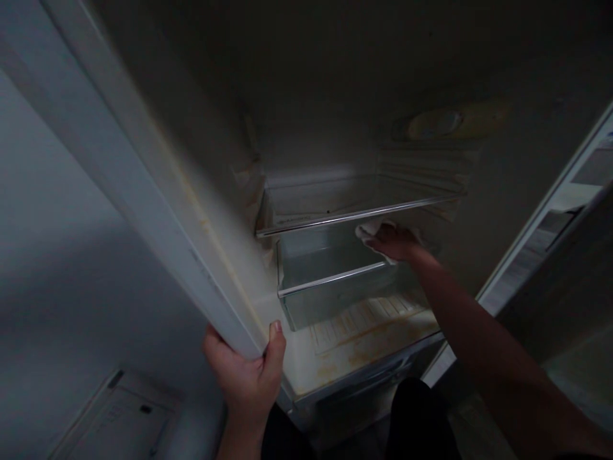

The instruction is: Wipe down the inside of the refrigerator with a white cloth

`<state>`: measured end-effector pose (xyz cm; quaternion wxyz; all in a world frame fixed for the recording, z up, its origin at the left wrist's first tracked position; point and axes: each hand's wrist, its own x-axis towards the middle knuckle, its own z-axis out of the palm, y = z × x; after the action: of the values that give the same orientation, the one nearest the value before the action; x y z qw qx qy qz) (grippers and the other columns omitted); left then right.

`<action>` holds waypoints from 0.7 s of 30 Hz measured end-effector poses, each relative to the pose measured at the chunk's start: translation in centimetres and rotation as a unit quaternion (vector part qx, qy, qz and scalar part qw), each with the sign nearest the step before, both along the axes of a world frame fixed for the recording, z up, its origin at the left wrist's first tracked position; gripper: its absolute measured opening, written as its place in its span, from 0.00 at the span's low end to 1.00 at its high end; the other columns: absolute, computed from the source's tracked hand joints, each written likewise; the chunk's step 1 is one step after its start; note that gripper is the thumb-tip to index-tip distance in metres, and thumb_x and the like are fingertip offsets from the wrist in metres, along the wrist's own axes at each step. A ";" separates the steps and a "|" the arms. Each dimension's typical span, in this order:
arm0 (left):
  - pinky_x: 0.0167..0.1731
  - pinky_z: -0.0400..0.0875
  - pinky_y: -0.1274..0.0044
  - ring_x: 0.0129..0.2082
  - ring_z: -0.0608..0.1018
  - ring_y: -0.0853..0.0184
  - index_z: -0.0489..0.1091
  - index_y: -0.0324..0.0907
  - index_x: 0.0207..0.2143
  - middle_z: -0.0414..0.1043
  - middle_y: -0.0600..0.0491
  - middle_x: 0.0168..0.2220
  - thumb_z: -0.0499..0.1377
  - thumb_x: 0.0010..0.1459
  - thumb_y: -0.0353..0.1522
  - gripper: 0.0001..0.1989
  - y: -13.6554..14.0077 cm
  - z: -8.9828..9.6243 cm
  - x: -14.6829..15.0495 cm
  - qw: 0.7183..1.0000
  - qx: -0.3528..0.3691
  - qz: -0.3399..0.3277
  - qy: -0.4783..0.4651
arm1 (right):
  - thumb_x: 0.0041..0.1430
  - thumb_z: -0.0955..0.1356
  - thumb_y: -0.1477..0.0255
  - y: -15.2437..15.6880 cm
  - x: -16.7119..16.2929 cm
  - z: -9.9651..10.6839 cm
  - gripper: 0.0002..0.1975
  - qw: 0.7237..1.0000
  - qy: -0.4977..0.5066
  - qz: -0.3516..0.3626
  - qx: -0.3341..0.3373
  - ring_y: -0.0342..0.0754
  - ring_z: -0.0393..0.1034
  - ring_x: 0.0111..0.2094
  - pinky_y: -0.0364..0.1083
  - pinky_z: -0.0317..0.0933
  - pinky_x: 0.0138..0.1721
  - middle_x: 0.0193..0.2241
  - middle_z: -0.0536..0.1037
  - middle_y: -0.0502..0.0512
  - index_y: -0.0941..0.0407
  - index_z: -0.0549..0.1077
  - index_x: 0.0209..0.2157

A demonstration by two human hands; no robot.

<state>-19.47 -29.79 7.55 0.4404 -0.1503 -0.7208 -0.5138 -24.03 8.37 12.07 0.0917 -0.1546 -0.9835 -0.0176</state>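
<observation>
Refrigerator [316,150], open: the right grip [395,244] clutches a white cloth [368,231], bunched perhaps to suit the tight space, below the glass shelf [359,216] near the clear bin's [316,303] right end. The left grip [249,375] clasps the left wall's front edge [225,306], probably for balance.

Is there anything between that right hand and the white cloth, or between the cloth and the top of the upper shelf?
Nothing visible separates the right hand from the white cloth it holds. The upper shelf itself blocks the way up: the cloth is below its front edge.
</observation>
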 end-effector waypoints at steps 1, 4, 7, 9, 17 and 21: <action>0.39 0.77 0.71 0.41 0.76 0.61 0.60 0.41 0.51 0.66 0.51 0.41 0.70 0.47 0.42 0.33 0.0 0.1 0.1 1.000 -0.002 0.000 -0.002 | 0.70 0.56 0.48 -1.5 0.0 0.1 0.35 1.000 -0.002 0.014 -0.001 0.70 0.55 0.68 0.66 0.52 0.64 0.70 0.58 0.64 0.49 0.59 0.71; 0.40 0.76 0.71 0.41 0.77 0.60 0.60 0.41 0.52 0.66 0.51 0.42 0.70 0.47 0.41 0.34 0.1 0.2 0.2 1.000 -0.006 0.003 0.002 | 0.70 0.54 0.48 -7.5 0.0 0.1 0.33 0.996 -0.004 0.093 -0.013 0.73 0.47 0.71 0.71 0.43 0.66 0.72 0.53 0.59 0.42 0.57 0.71; 0.41 0.77 0.70 0.43 0.77 0.59 0.59 0.41 0.53 0.67 0.49 0.43 0.70 0.48 0.41 0.34 0.0 0.1 0.1 1.000 -0.010 -0.001 0.010 | 0.71 0.53 0.52 -14.7 0.1 -0.2 0.31 0.985 0.000 0.165 -0.040 0.74 0.43 0.72 0.73 0.40 0.66 0.73 0.52 0.56 0.45 0.63 0.69; 0.42 0.77 0.68 0.43 0.77 0.58 0.59 0.42 0.54 0.67 0.49 0.43 0.70 0.47 0.40 0.35 -0.1 -0.1 0.0 1.000 -0.014 -0.005 0.008 | 0.71 0.52 0.54 -19.2 0.5 -0.8 0.30 0.977 0.030 0.206 -0.045 0.75 0.43 0.71 0.74 0.40 0.66 0.72 0.55 0.56 0.48 0.67 0.66; 0.47 0.76 0.65 0.45 0.77 0.56 0.59 0.41 0.55 0.67 0.48 0.46 0.71 0.47 0.39 0.36 -0.3 -0.2 -0.2 0.999 -0.006 -0.038 -0.003 | 0.72 0.52 0.51 -20.2 3.2 -3.2 0.31 0.958 0.131 0.249 -0.048 0.62 0.46 0.72 0.66 0.40 0.71 0.70 0.59 0.52 0.46 0.62 0.69; 0.47 0.75 0.66 0.42 0.76 0.59 0.61 0.42 0.51 0.65 0.52 0.42 0.72 0.44 0.40 0.35 -0.6 -0.5 -0.6 1.000 -0.014 -0.018 0.012 | 0.71 0.57 0.50 -11.3 4.5 -4.0 0.30 0.971 0.192 0.142 -0.033 0.63 0.55 0.68 0.64 0.43 0.70 0.68 0.64 0.54 0.48 0.68 0.66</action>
<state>-20.03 -30.35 7.09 0.4370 -0.1758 -0.7199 -0.5097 -19.57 -2.96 8.04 0.2752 -0.0168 -0.9595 0.0582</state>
